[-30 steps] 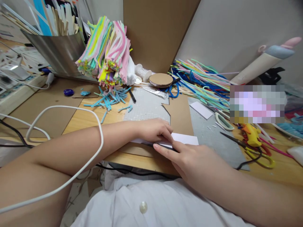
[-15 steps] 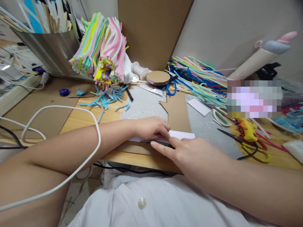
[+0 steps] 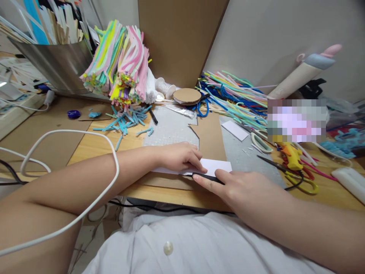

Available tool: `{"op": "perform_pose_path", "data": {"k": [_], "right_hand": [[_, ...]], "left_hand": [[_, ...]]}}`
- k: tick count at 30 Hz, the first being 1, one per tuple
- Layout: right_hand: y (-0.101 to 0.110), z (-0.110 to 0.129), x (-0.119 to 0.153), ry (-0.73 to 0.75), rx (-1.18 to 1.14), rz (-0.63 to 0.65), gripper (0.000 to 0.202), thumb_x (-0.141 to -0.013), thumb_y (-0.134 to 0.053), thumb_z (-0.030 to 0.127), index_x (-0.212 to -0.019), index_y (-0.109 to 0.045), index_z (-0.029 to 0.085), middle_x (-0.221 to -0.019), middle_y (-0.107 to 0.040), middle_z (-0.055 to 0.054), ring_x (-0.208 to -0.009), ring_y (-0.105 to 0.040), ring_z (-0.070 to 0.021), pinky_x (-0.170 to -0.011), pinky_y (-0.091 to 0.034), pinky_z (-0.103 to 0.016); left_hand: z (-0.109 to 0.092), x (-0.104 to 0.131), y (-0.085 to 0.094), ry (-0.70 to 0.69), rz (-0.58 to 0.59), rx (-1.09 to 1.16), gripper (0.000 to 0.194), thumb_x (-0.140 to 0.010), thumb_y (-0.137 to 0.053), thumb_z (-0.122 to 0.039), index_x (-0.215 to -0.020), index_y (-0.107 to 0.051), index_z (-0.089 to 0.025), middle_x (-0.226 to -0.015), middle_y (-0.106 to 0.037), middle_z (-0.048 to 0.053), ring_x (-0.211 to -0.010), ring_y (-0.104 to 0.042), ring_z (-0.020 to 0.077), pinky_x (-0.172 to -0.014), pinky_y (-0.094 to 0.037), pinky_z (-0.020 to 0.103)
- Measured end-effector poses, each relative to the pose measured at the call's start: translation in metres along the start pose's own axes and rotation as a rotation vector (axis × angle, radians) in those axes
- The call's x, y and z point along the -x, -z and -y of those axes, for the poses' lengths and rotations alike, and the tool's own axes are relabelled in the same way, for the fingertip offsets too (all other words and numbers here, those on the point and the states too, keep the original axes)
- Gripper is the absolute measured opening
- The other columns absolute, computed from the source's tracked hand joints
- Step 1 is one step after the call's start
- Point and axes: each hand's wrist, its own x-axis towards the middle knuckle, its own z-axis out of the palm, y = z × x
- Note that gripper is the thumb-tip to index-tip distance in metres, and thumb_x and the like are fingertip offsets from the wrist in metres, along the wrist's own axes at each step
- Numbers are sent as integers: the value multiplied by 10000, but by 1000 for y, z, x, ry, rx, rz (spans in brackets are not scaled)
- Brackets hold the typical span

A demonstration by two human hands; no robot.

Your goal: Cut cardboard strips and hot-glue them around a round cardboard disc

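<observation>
A white strip of board lies on brown cardboard close to the table's front edge. My left hand presses down on it from above, the index finger stretched out and the other fingers partly bent. In my right hand is a slim black craft knife, the index finger laid along it. Its thin tip points left and touches the strip's near edge, just below my left fingertips. The palm side of both hands is hidden.
A grey cutting mat lies under the cardboard. To the right are green-handled scissors, yellow-handled scissors and a yellow glue gun. Blue cut pieces and pipe cleaner bundles stand behind. A white cable loops over my left arm.
My right hand has drawn the craft knife to the right along the strip's near edge, so more of the knife shows. My left hand stays on the strip. The view has shifted slightly.
</observation>
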Motion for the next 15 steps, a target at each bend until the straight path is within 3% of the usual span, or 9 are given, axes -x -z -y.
{"op": "perform_pose_path", "data": {"k": [7,15], "right_hand": [[-6,-5,8,-17,-25,16,862,-771,-518,33,-1511,-264,395,-907,-671,-46,-594,-689,-236,-460,-133,-303],[-24,-14,22,-37,-74,-96,907,-731,-558,1,-1497,-288,404,-861,-651,-18,-558,-652,-185,-485,-141,-297]], "left_hand": [[0,1,-1,-3,-12,-24,273,-937,-534,-176,-1109,-738,-233,-754,-663,60,-747,-562,179,-681,-384,289],[-1,1,1,1,-10,-37,279,-947,-523,-181,-1125,-734,-221,-753,-655,64,-748,-561,180,-678,-382,289]]}}
